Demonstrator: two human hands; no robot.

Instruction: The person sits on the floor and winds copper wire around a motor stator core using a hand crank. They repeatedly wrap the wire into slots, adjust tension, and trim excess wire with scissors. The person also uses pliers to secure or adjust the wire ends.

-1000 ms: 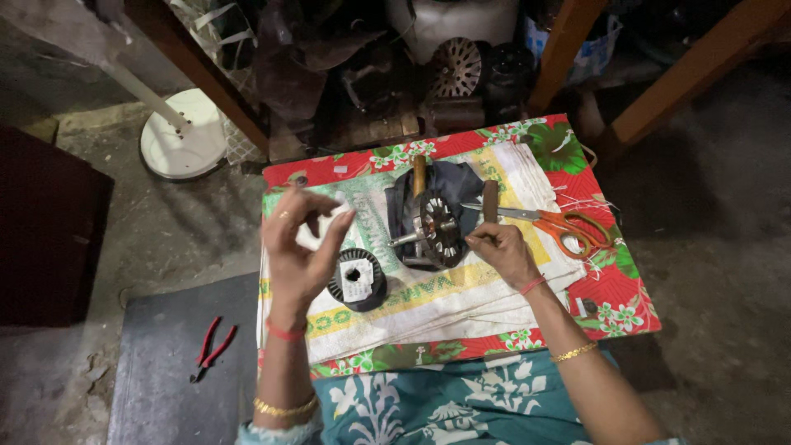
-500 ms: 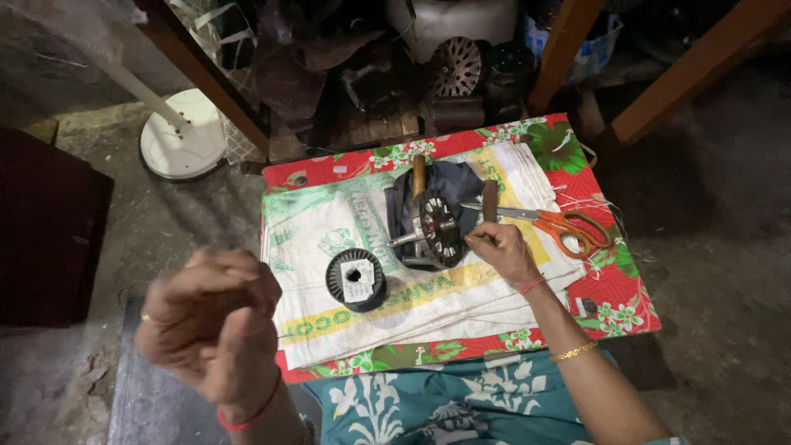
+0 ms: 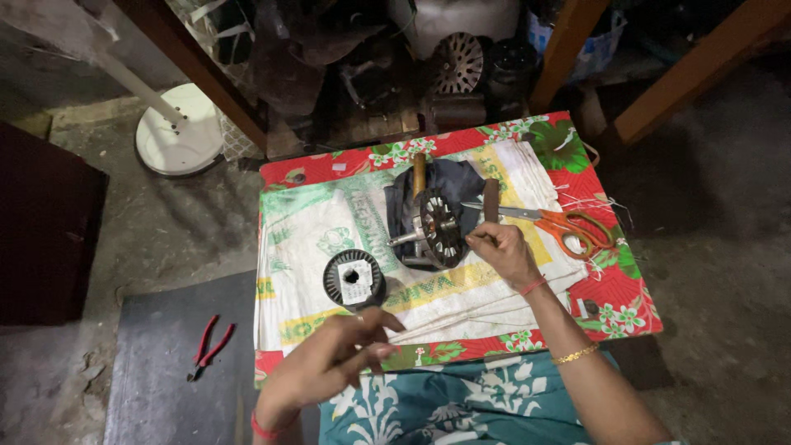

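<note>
The right hand point(image 3: 504, 251), just right of the frame's centre, had its fingertips pinched together against the rim of the dark slotted motor core point(image 3: 432, 229), apparently on a fine wire too thin to make out. The core stood on edge on a dark cloth point(image 3: 461, 183), its shaft pointing left. The left hand point(image 3: 342, 354), low in the frame, hung above the near edge of the low table point(image 3: 601, 288) with its fingers loosely curled and held apart; whether anything ran between them I could not tell. Just above it lay a black wire spool point(image 3: 354, 278) on the white printed sack point(image 3: 313, 239). Orange-handled scissors point(image 3: 560, 224) lay to the right of the core, and red pliers point(image 3: 210, 346) on the dark mat at lower left. To my eye the risk was plain: a sharp tug from either hand could tip the core off its edge, or snap or kink the wire.
</note>
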